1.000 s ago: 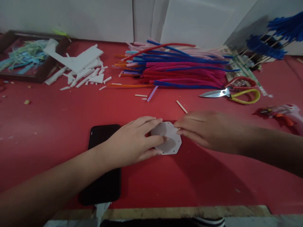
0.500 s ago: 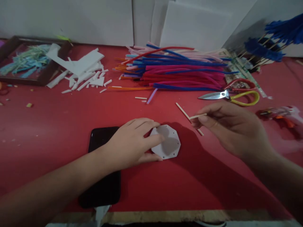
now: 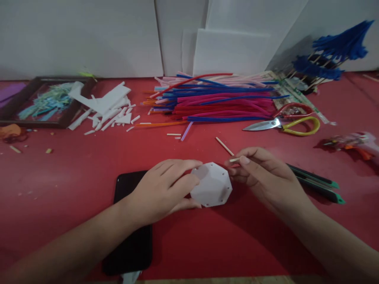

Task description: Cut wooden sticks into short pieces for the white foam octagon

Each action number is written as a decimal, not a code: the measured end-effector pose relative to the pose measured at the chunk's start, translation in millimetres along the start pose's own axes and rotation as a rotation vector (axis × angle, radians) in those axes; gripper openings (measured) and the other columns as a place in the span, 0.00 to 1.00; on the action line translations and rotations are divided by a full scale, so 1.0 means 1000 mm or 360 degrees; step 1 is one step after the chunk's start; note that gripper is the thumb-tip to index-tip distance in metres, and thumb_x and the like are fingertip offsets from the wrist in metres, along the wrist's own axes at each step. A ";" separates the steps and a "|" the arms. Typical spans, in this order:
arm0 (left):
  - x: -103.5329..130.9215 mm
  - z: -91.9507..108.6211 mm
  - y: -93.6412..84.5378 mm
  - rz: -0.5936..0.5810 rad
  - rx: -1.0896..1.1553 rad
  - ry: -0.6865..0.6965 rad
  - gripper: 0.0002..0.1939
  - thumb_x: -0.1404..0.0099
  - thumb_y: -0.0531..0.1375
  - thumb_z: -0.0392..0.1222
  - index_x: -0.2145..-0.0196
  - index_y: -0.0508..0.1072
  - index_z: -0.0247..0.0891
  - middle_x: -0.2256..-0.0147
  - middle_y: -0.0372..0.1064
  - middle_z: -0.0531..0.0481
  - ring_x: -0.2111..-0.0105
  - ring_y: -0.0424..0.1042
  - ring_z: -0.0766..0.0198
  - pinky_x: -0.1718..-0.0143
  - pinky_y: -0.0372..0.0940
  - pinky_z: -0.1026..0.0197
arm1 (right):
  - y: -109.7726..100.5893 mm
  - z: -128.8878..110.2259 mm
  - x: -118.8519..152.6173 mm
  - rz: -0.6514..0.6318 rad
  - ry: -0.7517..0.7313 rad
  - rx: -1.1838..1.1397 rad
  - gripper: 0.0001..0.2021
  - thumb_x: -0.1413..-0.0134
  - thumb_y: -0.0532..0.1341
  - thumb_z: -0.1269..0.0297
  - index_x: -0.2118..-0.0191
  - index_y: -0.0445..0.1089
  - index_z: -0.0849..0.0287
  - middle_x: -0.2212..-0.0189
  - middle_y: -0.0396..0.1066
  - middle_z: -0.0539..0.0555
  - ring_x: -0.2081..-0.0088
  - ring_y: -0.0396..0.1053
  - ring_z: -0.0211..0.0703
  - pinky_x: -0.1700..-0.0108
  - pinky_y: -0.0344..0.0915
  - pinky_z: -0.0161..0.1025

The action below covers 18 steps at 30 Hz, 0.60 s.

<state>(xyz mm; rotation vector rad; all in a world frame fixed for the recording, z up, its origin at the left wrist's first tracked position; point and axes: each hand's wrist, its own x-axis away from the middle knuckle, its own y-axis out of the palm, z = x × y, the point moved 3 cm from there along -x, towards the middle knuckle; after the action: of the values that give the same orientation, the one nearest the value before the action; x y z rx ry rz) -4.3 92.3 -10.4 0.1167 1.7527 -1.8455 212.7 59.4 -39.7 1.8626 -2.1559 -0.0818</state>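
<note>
A white eight-sided piece of card or foam board [image 3: 211,185] with small holes near its rim is held by my left hand [image 3: 168,189], thumb and fingers around its left edge. My right hand [image 3: 263,173] pinches a short thin wooden stick [image 3: 234,160] between thumb and fingertips, close to the piece's right edge. Another wooden stick [image 3: 224,145] lies on the table just beyond the right fingertips, its near end hidden by the hand. Under my left wrist lies a black phone [image 3: 130,252].
Pipe cleaners [image 3: 222,100] are piled at the back, with scissors [image 3: 278,123] beside them. Green-and-black cutters [image 3: 316,181] lie right of my hand. White scraps [image 3: 109,104], a brown frame [image 3: 44,125], a glue gun [image 3: 355,144] and a blue fuzzy model [image 3: 340,45] stand around.
My right hand has moved left and down, bringing the stick near the white piece's edge. The cutters at right have come into sight. The camera view has tilted slightly up.
</note>
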 end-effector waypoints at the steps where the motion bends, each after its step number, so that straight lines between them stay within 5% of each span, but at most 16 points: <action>1: 0.000 0.000 0.000 -0.0004 0.0014 -0.0013 0.18 0.35 0.61 0.54 0.60 0.70 0.35 0.53 0.74 0.36 0.52 0.75 0.53 0.55 0.71 0.54 | 0.001 0.001 0.000 -0.0015 0.0009 -0.0021 0.13 0.52 0.70 0.54 0.68 0.70 0.54 0.69 0.78 0.49 0.69 0.76 0.37 0.65 0.75 0.36; 13: 0.007 -0.004 0.007 0.0071 0.0272 -0.0230 0.26 0.43 0.67 0.55 0.56 0.65 0.36 0.49 0.73 0.33 0.49 0.74 0.51 0.51 0.71 0.50 | 0.005 -0.001 -0.002 -0.0057 0.0091 -0.0232 0.10 0.53 0.71 0.56 0.70 0.71 0.52 0.70 0.77 0.47 0.69 0.75 0.36 0.61 0.74 0.38; 18: 0.008 -0.017 0.007 0.0092 0.1261 -0.0983 0.31 0.47 0.67 0.64 0.56 0.66 0.37 0.51 0.75 0.36 0.53 0.77 0.51 0.55 0.73 0.51 | -0.002 -0.001 -0.005 -0.0030 -0.0006 -0.0162 0.08 0.48 0.67 0.55 0.68 0.71 0.51 0.65 0.76 0.48 0.63 0.75 0.39 0.56 0.74 0.41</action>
<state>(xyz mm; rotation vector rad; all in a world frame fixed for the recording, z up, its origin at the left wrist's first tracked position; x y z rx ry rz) -13.3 106.0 -22.5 -0.0922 0.5569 -2.1264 215.1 63.6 -40.1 1.8274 -2.0957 -0.1948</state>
